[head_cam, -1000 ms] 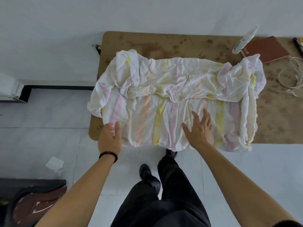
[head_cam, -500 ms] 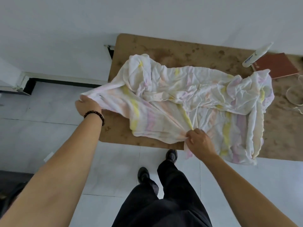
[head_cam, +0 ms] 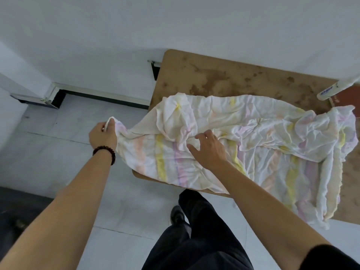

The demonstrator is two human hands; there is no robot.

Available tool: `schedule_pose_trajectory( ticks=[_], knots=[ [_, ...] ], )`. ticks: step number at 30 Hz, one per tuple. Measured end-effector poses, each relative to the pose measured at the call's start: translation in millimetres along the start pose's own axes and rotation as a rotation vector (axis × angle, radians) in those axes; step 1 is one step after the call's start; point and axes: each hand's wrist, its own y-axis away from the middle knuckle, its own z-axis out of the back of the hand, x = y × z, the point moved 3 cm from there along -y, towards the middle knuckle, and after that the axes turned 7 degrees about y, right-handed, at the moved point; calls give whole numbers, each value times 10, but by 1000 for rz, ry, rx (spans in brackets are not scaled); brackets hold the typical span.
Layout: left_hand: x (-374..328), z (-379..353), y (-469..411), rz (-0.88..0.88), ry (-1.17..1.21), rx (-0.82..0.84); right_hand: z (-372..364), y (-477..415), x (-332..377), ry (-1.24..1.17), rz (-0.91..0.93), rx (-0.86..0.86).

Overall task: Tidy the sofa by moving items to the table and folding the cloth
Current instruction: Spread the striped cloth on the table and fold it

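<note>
A crumpled white cloth [head_cam: 263,137] with pastel yellow, pink and orange stripes lies spread over the brown table [head_cam: 214,78]. My left hand [head_cam: 103,134], with a bead bracelet on the wrist, grips the cloth's left corner and holds it out past the table's left edge, above the floor. My right hand [head_cam: 208,150] lies on the cloth near the table's front left, fingers spread and slightly bent over a raised fold. The cloth's near edge hangs over the table's front rim.
A white spray bottle [head_cam: 331,90] lies at the table's far right beside a reddish-brown book [head_cam: 346,96]. White tiled floor lies to the left. A dark sofa edge [head_cam: 17,211] shows at lower left. My dark trousers and shoes stand by the table's front.
My left hand has pulled the cloth's corner further left and kept its grip. My right hand has let go of the front edge and moved up onto the cloth's middle fold.
</note>
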Motion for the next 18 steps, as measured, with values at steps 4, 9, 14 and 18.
schedule_pose_trajectory(
  ticks=[4,9,14,18],
  knots=[
    [-155,-104,22,-81,-38,-41,-264,-446,167,-40,-18,236],
    [-448,-120,-115,-166,-150,-27,470,-1217,-63,-259,-128,-110],
    [-662,-130,-369,-186,-156,-111,1883,-2043,-454,-696,-385,-637],
    [-593,-198,-636,-138,-188,-125,2057,-2402,-467,-739,-335,-529]
  ],
)
